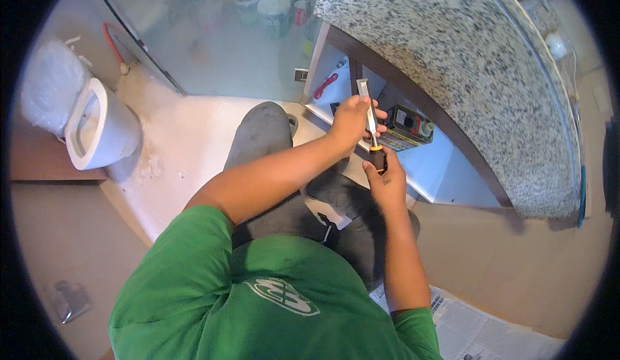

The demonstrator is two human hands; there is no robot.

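The chisel is just right of centre in the frame, its broad blade end toward the top, in front of the open cabinet under the bench. The right hand is closed around the dark handle. The left hand holds the blade loosely between thumb and fingers, the fingertips showing past its right side. To handle it well, keep the handle grip firm, touch only the flat faces, and keep fingers and knees clear of the cutting edge.
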